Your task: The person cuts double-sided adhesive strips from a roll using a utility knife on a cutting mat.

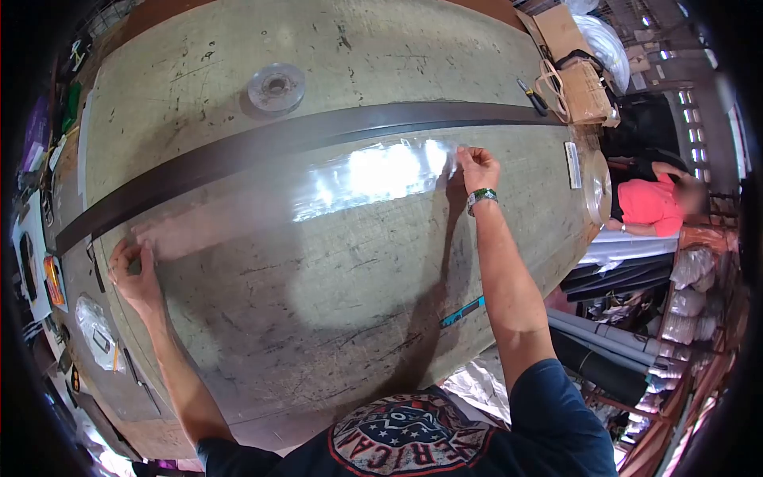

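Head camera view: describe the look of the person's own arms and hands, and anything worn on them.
Both arms are bare below the short dark navy sleeves of a T-shirt. The right hand is bare, with a green-and-white patterned wristband just behind it. The left hand wears no glove, and no band shows on that wrist.

The desk [318,318] is dull grey-green, scored with dark scratches; a dark brown strip [262,147] crosses it. The film [366,175] is clear, glaring white. Green wristband [481,196], navy shirt [556,413] with red, white and blue starred emblem [409,433]
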`<action>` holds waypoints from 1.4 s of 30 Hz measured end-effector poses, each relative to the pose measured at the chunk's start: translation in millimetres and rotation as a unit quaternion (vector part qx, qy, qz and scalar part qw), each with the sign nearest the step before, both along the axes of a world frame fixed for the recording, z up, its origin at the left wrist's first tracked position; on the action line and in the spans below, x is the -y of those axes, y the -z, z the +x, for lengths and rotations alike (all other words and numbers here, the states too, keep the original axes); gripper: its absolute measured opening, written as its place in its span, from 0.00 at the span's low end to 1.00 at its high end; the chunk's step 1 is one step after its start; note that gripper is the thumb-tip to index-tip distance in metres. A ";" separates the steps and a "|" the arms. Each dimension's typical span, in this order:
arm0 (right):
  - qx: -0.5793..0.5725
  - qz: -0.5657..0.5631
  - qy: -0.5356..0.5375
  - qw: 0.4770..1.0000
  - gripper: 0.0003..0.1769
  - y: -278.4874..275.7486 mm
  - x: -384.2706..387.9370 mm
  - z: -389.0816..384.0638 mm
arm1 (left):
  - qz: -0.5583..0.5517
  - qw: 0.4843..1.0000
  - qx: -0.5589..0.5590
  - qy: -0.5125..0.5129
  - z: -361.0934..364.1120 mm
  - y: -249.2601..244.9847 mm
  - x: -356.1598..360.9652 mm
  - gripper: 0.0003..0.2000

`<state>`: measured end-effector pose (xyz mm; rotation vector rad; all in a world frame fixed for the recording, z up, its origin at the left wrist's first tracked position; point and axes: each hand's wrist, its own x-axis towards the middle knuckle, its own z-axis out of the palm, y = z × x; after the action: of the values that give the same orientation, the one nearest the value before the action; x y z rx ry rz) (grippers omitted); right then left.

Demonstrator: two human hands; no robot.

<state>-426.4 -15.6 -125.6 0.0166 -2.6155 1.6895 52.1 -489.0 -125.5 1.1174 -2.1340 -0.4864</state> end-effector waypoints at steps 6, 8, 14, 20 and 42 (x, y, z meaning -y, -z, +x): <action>0.002 0.032 0.034 0.999 0.09 -1.8 -15.9 3.9 | -0.038 0.999 0.004 0.005 -5.9 -7.8 -6.4 0.08; -0.014 0.023 0.040 0.999 0.10 -8.9 -22.4 10.5 | -0.025 1.000 0.010 -0.003 -4.8 -6.7 -6.1 0.08; -0.129 0.090 -0.029 0.987 0.11 -38.0 -80.3 43.5 | 0.004 0.999 -0.034 -0.029 -8.1 0.4 -4.7 0.11; -0.108 0.246 -0.229 0.935 0.11 -118.2 -146.4 200.0 | 0.040 0.995 -0.089 -0.011 20.2 6.8 -62.7 0.12; -0.263 0.317 -0.357 0.838 0.12 -30.1 -286.9 149.7 | -0.029 0.798 0.103 0.593 -76.6 -41.4 -585.4 0.14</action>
<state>-276.7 271.3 -95.6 1.3854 -2.6722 0.5891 -24.5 96.4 -84.1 -0.3980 -2.8234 -0.8339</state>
